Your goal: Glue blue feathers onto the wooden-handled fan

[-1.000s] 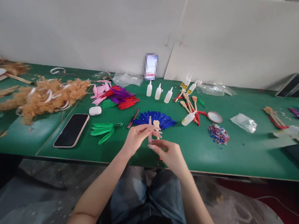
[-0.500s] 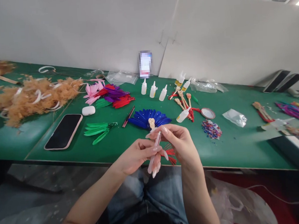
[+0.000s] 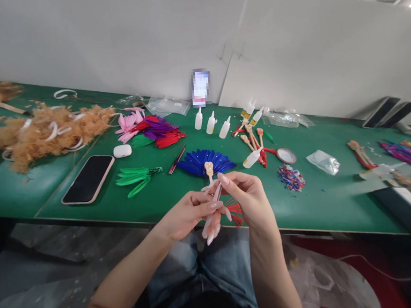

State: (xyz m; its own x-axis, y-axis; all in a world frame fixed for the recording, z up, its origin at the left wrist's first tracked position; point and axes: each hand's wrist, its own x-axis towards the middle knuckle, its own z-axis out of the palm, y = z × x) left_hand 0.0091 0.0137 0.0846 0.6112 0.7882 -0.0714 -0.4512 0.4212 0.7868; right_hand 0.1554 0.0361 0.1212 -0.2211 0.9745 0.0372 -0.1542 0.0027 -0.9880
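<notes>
A slim pale-pink tool [image 3: 217, 195] is held above the near edge of the green counter [image 3: 322, 207], between the person's two hands and in front of the blue feather fan [image 3: 199, 162]. Its long axis slants from the lower left to the upper right; the narrow end points away from the body and slightly right, the broader end down toward the lap. The left hand [image 3: 192, 214] comes in from the lower left, its fingers pinched around the middle of the tool. The right hand [image 3: 249, 192] is bent inward at the wrist, its thumb and fingers closed at the narrow tip. The fan's pale handle [image 3: 209, 168] points toward the person, and a red tassel [image 3: 235, 212] lies beside the right hand
</notes>
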